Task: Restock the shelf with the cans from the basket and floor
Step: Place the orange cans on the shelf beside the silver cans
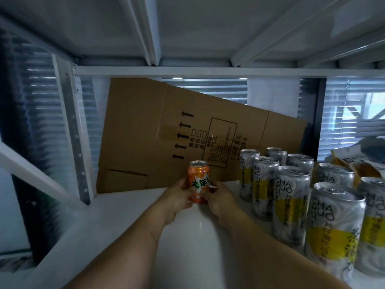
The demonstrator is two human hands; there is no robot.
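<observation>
Both forearms reach in from the front edge of the shelf [129,236], a glossy white board that reflects light down its middle. Left hand [177,200] and right hand [219,200] meet on an orange can [198,181]; fingers [184,185] of each hand curl round its lower half from either side, thumbs toward the front. The can is upright, mid-shelf, about halfway back from the front edge; can't tell if its base touches the board, the hands hide it.

Right side of the shelf: silver-and-yellow cans [291,203] stand in rows running from the front right corner toward the back, upright, packed just beside each other, well apart from the orange can. Behind them at the right edge, orange snack packets [362,167] lie in a heap.

Back edge: a flattened cardboard box [162,132] leans tilted, with printed arrows and a text panel, its lower left corner creased. It stands just behind the orange can.

Overhead, the underside of the next shelf [187,28] with white ribs. A perforated metal upright [73,132] stands at the left back corner. Beyond the frame: window blinds [354,113], daylight through the right-hand slats.
</observation>
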